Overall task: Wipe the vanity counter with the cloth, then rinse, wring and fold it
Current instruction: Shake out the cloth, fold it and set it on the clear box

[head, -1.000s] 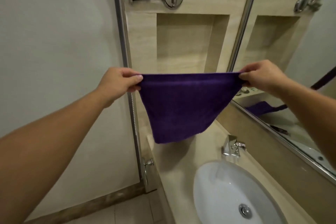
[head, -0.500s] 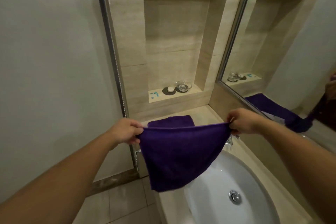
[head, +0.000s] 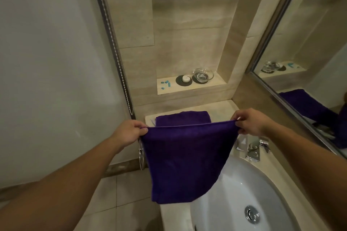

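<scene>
Down they come: both hands and the cloth [head: 185, 161] have dropped from in front of the wall niche to just above the desk [head: 220, 108], and the desk's far end is now in sight. Left hand [head: 127, 133] pinches one top corner and right hand [head: 249, 123] pinches the other, fingers curled on the hem, top edge pulled straight between them. The rest hangs free over the desk's left edge and the rim of the basin [head: 234, 189], touching neither as far as I can tell.

Soft, light stuff, this. It drapes limp with no stiffness at all, so I'd say the corners are the right hold for folding, though a damp hem could slip from a loose pinch. Behind it a folded towel [head: 183, 117] of the same purple lies flat at the desk's far end.

Containers now: the basin shows only its drain [head: 250, 214]. Up on the niche shelf [head: 189, 91] a glass bowl [head: 202, 75] sits on a dark coaster, and whether it holds anything I cannot tell. Beside it sits a small white piece [head: 185, 78] on another coaster, with blue bits [head: 166, 83] toward the shelf's left end.
</scene>
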{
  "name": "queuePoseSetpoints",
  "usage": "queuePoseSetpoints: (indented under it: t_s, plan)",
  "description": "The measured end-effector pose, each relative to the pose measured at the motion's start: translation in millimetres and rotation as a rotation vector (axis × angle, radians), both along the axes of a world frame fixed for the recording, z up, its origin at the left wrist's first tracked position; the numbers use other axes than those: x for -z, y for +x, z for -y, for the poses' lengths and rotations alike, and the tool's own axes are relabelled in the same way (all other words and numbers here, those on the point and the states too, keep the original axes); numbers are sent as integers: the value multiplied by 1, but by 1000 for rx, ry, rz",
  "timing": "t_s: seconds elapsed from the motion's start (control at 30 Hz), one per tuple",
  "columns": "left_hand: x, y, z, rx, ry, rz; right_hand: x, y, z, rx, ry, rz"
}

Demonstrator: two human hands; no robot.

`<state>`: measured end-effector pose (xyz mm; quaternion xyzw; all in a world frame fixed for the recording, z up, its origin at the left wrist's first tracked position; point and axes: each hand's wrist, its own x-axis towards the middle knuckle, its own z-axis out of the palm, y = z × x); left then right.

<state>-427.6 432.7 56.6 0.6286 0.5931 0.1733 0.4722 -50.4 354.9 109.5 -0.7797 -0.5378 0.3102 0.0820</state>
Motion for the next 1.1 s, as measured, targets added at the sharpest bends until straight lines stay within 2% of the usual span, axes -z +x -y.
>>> queuePoseSetpoints:
  t_s: [0.3,0.67,0.83,0.9,1.03,1.1]
  plan:
    - [58,26,-85,-88,-130,125,51,17,-99,42,-16,31]
    - [134,52,-158,-179,-172,118,129,29,-193,98,-65,65]
    - [157,73,-178,-87,-53,-45,159,32,-215,87,-110,125]
    - [168,80,-183,-142,5,-97,171,34,-220,107,-117,175]
    - [182,85,-184,-332,1,-200,187,36,-226,155,-139,174]
    - [189,83,-184,-321,-15,-227,191,33,-229,136,-123,181]
